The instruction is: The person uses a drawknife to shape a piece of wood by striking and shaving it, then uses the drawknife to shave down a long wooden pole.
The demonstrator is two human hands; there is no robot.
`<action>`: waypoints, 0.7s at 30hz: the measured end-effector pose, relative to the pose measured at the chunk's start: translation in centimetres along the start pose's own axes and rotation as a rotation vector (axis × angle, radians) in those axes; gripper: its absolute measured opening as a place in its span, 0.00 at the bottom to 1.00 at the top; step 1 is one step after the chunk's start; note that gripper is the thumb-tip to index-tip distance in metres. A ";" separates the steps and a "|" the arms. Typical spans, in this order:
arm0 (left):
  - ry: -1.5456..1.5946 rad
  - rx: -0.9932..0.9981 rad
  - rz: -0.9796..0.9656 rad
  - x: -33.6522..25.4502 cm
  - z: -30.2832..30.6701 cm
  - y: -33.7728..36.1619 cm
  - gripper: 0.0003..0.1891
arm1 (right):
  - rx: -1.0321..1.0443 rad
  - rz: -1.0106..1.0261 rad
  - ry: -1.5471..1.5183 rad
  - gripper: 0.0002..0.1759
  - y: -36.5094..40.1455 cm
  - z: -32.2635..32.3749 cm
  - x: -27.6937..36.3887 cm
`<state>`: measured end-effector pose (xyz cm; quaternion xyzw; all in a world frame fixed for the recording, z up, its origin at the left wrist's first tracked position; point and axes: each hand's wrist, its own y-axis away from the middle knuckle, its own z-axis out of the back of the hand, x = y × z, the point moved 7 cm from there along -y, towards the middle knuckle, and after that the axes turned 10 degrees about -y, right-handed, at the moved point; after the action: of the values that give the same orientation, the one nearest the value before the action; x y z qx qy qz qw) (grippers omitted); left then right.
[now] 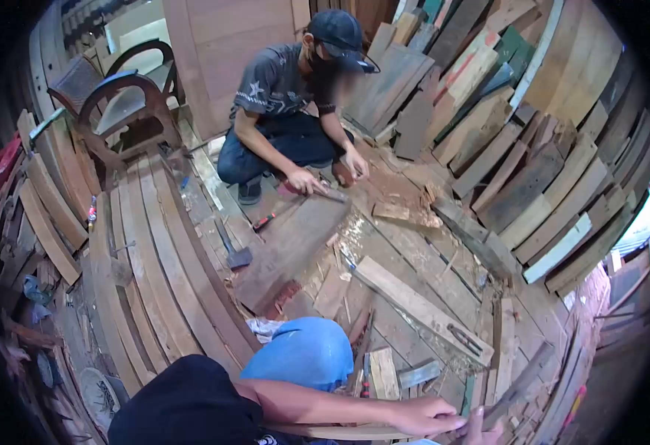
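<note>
At the lower right my left hand [425, 415] is closed, its fingers pointing toward my other hand. A thin pale wooden strip [340, 432] runs under my forearm and ends at that closed hand. Right beside it, my right hand [482, 430] has its thumb raised and its fingers bent round the near end of a long, dark, flat blade-like piece [522, 382], which slants up and away to the right. The lower edge of the view cuts off part of this hand. My blue-clad knee [303, 352] is bent in front of me.
A person [280, 111] crouches opposite, holding a tool [331, 193] over a wide board [295, 241]. A hatchet-like tool [236, 251], a screwdriver [264, 221] and a pale plank [421, 308] lie on the floor. Long curved-looking beams [154, 259] flank my left; stacked boards [533, 178] lean right.
</note>
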<state>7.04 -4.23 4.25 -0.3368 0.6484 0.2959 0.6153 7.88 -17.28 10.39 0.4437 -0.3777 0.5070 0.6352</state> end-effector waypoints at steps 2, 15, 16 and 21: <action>-0.096 -0.002 -0.055 -1.4 0.7 0.3 0.23 | -0.180 0.118 0.033 0.17 -0.5 0.7 1.6; -0.290 -0.047 -0.091 -2.3 -1.1 1.8 0.23 | -0.338 -0.005 -0.331 0.23 -4.3 6.6 -3.2; -0.331 0.031 -0.017 -2.2 -1.3 1.4 0.24 | -0.475 -0.063 -0.280 0.23 -3.6 7.2 -2.8; -0.679 0.214 -0.011 -7.1 -0.5 -0.4 0.24 | -0.668 0.189 -0.443 0.25 0.0 7.0 5.1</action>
<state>7.14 -4.39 11.35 -0.1564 0.4327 0.3182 0.8289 8.64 -22.32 17.33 0.2748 -0.6881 0.3049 0.5984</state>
